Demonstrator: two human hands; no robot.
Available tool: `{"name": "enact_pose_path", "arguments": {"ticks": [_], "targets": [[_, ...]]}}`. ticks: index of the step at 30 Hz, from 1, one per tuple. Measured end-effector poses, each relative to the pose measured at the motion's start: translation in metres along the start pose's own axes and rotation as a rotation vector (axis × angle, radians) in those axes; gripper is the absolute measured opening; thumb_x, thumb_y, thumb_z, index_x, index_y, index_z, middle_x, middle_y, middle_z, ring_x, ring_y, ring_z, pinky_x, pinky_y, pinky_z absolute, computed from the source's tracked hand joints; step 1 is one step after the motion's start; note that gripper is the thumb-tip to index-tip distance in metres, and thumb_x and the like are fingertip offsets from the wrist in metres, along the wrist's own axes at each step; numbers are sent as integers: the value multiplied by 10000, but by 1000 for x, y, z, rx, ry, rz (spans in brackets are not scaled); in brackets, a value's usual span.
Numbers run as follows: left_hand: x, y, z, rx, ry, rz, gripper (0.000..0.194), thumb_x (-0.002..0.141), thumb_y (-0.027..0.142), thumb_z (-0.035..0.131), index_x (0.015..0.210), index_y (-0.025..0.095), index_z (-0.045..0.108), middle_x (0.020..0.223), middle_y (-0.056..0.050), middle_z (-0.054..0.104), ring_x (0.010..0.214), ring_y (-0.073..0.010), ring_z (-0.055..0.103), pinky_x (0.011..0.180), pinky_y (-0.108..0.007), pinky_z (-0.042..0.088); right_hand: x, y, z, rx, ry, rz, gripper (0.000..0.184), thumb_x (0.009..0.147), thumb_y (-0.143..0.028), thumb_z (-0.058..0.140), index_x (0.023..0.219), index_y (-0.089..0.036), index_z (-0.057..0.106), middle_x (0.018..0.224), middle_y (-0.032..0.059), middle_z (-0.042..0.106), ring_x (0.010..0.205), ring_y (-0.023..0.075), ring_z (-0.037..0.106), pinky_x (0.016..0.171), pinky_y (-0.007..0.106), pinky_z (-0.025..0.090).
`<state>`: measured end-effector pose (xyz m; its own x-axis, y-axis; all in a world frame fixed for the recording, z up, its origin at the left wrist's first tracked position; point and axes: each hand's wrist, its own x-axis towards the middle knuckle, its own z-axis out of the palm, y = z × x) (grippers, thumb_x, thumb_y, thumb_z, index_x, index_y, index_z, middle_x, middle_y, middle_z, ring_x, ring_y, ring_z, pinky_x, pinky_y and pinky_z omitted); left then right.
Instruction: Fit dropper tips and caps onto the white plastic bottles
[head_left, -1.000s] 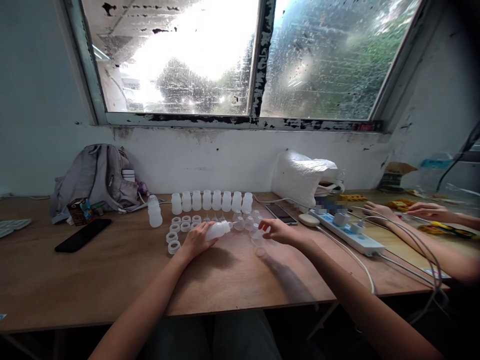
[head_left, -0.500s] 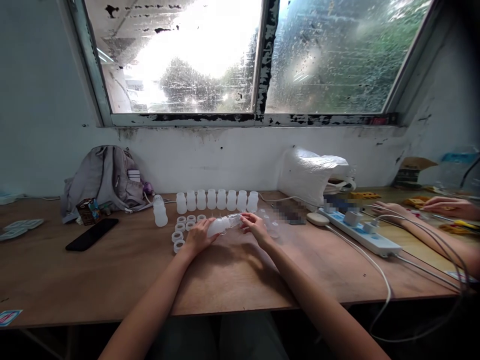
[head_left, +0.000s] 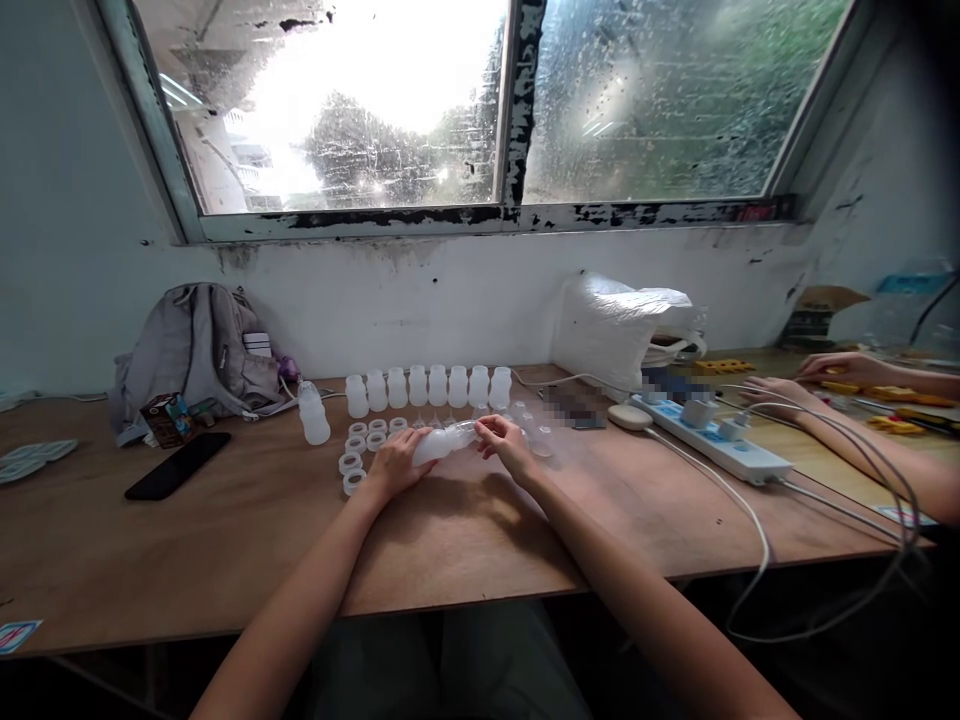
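Observation:
My left hand (head_left: 394, 466) is wrapped round a small white plastic bottle (head_left: 433, 446) held on its side just above the wooden table (head_left: 225, 540). My right hand (head_left: 506, 443) pinches a clear cap (head_left: 465, 432) against the bottle's neck. Behind them stands a row of several identical white bottles (head_left: 427, 385). White screw rings (head_left: 352, 470) lie left of my left hand. Clear caps (head_left: 536, 438) lie right of my right hand. One capped bottle (head_left: 313, 414) stands alone at the left.
A grey backpack (head_left: 199, 350), a small carton (head_left: 163, 418) and a black phone (head_left: 178, 465) lie at the left. A white bag (head_left: 615, 335), a power strip (head_left: 712, 445) with cables and another person's hands (head_left: 810, 385) are at the right.
My right hand has come in from the caps on the right with a clear cap and now holds it at the neck of the bottle. My left hand kept hold of the bottle.

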<state>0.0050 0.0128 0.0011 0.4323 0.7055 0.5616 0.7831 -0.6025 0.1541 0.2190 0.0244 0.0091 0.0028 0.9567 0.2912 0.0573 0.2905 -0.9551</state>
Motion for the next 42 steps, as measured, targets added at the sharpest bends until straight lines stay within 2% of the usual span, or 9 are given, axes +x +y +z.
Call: {"name": "enact_pose_path", "arguments": {"ticks": [7,11,16,21,28,42], "targets": [[-1,0,2,33,14,27,456,736,402,509,1141,218,408,1036,-54,533,937,-206,509,800,-315,428,-2,-4,1,14,-16,41,285,633,-418,599,726,-161,518,585,-7,533,419,89,495,351,204,390],[-1,2,0,19,28,57,443,735,391,513,1133,221,418,1005,-48,544,919,-201,515,793,-317,430,-2,-3,-1,102,-62,106,282,645,-433,586,711,-174,498,592,-14,520,432,100,506,345,210,396],[0,10,-7,-48,-8,213,448,717,375,530,1124,217,432,990,-41,552,884,-188,517,781,-307,427,-6,-7,0,304,-205,350,377,718,-526,448,672,-163,537,626,21,526,517,134,519,381,254,434],[0,15,-10,-58,-41,291,436,724,377,509,1115,195,453,935,-53,555,825,-183,522,734,-305,436,-13,-14,5,428,-400,458,435,731,-531,420,669,-133,584,613,43,554,517,136,504,458,270,426],[0,17,-7,-54,-56,301,452,712,375,524,1121,196,452,924,-53,549,816,-185,508,737,-313,432,-16,-6,9,505,-355,407,377,722,-468,468,585,-131,566,506,9,514,428,85,430,424,207,299],[-2,19,-8,-59,-74,316,467,695,328,538,1128,191,429,931,-55,537,816,-196,494,730,-325,421,-24,-12,14,526,-328,371,266,651,-396,537,557,-148,520,521,-15,461,456,84,401,450,217,266]]}}
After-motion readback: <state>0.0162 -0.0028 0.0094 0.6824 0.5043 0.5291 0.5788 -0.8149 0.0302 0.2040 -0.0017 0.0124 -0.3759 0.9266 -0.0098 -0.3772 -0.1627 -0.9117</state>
